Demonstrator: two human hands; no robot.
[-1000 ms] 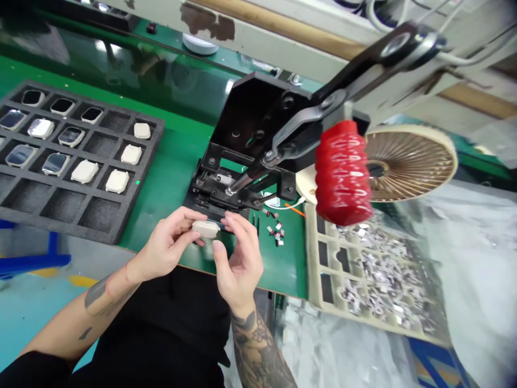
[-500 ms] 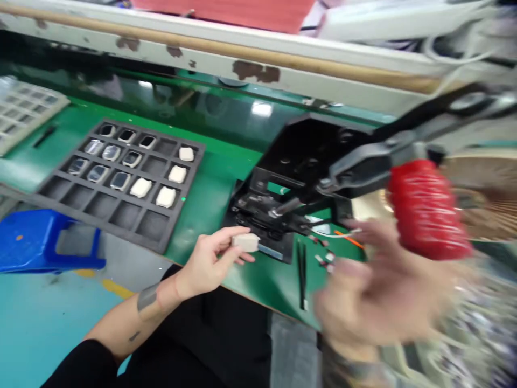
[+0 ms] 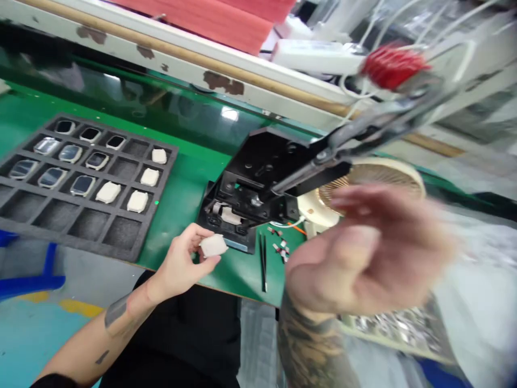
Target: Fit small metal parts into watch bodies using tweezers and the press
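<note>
In my left hand (image 3: 181, 258) is a pale, squarish watch case (image 3: 214, 246), pinched between thumb and fingers in front of a black hand press (image 3: 258, 161). Another pale piece (image 3: 231, 215) sits in the press, under its clamp. The press lever slants up to a red grip (image 3: 393, 66). My right hand (image 3: 363, 258) is blurred by motion, right of the press and below the lever. Its thumb stands apart from its loosely curled fingers, with nothing visible between them. Black tweezers (image 3: 263, 264) lie on the green bench between my hands.
To the left, a dark foam tray (image 3: 133, 237) holds several watch cases, some with dark screens and some pale side up. Small parts (image 3: 280, 248) lie beside the tweezers. A cream fan (image 3: 383, 172) stands behind my right hand. A blue stool (image 3: 32, 280) is at lower left.
The lever with its red grip has swung up, and my right hand is now well below it. The watch case in my left hand has turned to show its broad face. The view has shifted right.
</note>
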